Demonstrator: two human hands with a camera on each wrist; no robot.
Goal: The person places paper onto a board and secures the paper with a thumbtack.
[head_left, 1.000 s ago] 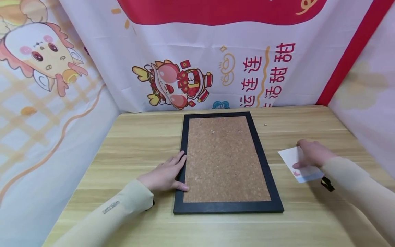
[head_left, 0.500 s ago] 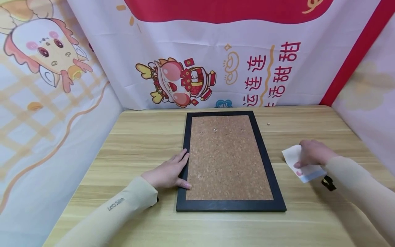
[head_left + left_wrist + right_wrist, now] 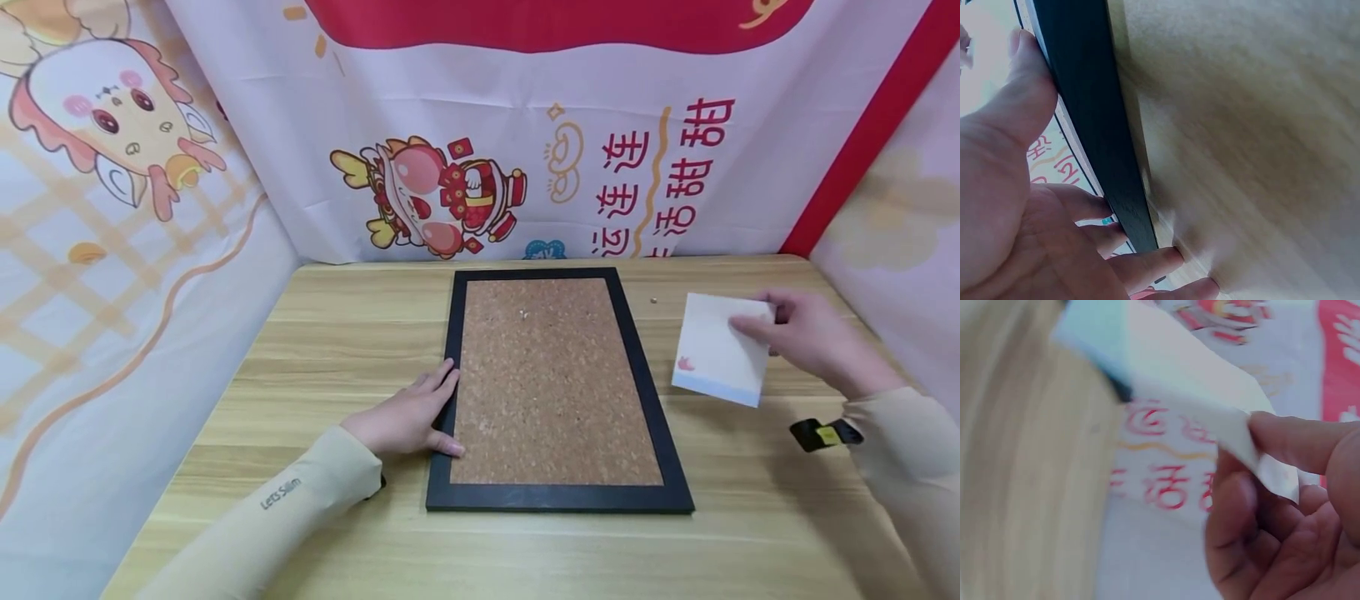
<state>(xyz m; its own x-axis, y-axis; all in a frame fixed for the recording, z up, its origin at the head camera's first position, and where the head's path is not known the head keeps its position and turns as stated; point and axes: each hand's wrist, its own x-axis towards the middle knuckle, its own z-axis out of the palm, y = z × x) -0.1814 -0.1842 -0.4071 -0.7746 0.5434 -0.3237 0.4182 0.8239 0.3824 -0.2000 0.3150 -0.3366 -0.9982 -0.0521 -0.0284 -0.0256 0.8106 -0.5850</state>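
Observation:
A cork board [image 3: 555, 383] in a black frame [image 3: 562, 498] lies flat on the wooden table. My left hand [image 3: 408, 418] rests along the frame's left side, thumb on top and fingers relaxed; the left wrist view shows the left hand [image 3: 1041, 206] touching the black frame [image 3: 1094, 119] and the table. Right of the board, my right hand [image 3: 821, 337] holds a white paper card [image 3: 720, 350] raised above the table. In the right wrist view the thumb and curled fingers of the right hand [image 3: 1291, 506] pinch the card [image 3: 1191, 375] at one end.
A tiny pin-like object [image 3: 653, 300] lies on the table [image 3: 345, 333] beside the frame's upper right. Another small shiny bit [image 3: 524, 315] is on the cork. Printed cloth [image 3: 450, 83] hangs behind the table and on both sides.
My right hand has lifted the card off the table and turned it, with its blue edge towards me. The left hand stays at the frame. The view has shifted slightly.

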